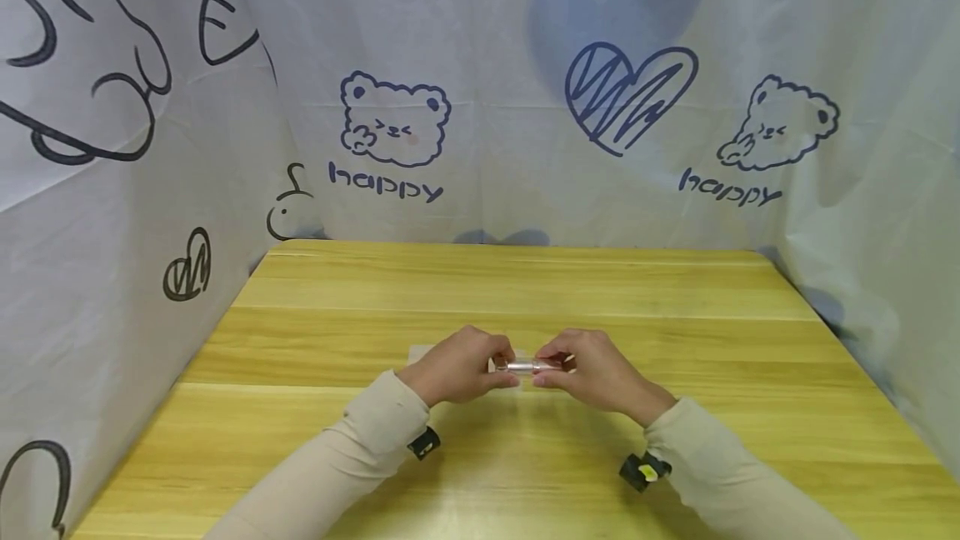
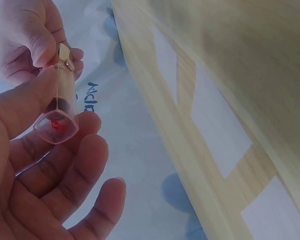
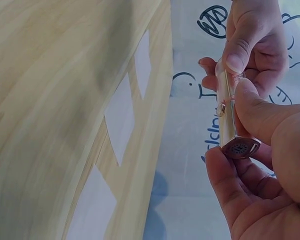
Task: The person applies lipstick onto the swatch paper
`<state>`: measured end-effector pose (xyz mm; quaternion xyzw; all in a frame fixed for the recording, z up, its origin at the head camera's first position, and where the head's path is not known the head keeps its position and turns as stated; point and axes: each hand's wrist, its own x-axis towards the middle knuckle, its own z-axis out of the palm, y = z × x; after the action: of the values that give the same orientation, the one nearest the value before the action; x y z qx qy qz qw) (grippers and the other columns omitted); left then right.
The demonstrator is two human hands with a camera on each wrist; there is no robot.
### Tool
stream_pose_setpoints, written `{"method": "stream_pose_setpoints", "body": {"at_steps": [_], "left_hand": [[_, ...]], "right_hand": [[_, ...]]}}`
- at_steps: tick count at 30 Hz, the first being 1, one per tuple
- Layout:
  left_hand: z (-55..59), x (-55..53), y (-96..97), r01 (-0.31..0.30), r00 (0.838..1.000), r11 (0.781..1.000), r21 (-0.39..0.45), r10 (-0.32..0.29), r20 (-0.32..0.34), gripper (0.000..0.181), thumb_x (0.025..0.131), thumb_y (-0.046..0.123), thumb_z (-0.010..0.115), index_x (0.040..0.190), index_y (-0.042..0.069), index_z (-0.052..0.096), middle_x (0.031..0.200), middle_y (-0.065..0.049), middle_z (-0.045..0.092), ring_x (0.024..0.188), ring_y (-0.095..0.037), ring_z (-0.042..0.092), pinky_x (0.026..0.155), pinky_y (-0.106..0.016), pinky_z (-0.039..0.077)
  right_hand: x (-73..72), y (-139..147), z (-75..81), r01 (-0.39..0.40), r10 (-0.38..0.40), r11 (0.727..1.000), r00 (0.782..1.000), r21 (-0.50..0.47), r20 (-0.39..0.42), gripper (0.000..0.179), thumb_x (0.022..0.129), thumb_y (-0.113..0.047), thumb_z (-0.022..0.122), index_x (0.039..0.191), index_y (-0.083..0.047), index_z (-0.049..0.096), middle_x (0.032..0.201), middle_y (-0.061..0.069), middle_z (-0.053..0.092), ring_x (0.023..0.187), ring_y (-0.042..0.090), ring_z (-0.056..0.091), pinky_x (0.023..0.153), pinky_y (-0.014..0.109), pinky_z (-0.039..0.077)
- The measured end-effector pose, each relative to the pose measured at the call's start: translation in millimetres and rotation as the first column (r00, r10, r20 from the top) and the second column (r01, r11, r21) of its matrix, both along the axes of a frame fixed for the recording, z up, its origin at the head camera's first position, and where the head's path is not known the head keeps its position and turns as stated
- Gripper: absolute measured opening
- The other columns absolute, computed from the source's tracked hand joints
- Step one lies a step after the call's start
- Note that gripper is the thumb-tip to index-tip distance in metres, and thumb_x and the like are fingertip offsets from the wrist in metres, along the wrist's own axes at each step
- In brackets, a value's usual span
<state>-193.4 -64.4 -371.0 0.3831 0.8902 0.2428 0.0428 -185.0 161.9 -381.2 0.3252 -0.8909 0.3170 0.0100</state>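
Observation:
A lipstick tube point(image 1: 521, 366) is held level between both hands above the middle of the table. My left hand point(image 1: 461, 365) pinches its clear-walled end with thumb and fingers. In the left wrist view, something red shows inside that clear end point(image 2: 57, 127). My right hand point(image 1: 600, 372) pinches the other end, a shiny gold-pink base point(image 3: 229, 122) with a round dark label on its bottom face. In the left wrist view, the left ring and little fingers stand loosely away from the tube. Fingers partly cover both ends, and the two parts appear joined.
Several white paper pieces lie on the wooden table point(image 1: 300, 340); one paper point(image 1: 418, 352) shows beside the left hand, and others, such as the middle paper point(image 2: 220, 120), form a row. A printed white curtain point(image 1: 495, 165) stands behind and along the sides.

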Motion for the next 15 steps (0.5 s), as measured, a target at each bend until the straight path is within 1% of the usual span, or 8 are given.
{"method": "stream_pose_setpoints", "body": {"at_steps": [15], "left_hand": [[1.1, 0.8, -0.9, 0.018, 1.0, 1.0, -0.005, -0.018, -0.015, 0.019, 0.092, 0.026, 0.068, 0.097, 0.007, 0.067, 0.087, -0.001, 0.069, 0.061, -0.002, 0.054, 0.059, -0.021, 0.048]], "right_hand": [[-0.5, 1.7, 0.4, -0.013, 0.013, 1.0, 1.0, 0.001, 0.008, 0.019, 0.086, -0.023, 0.076, 0.098, -0.009, 0.073, 0.087, -0.006, 0.065, 0.076, 0.004, 0.06, 0.067, 0.02, 0.053]]}}
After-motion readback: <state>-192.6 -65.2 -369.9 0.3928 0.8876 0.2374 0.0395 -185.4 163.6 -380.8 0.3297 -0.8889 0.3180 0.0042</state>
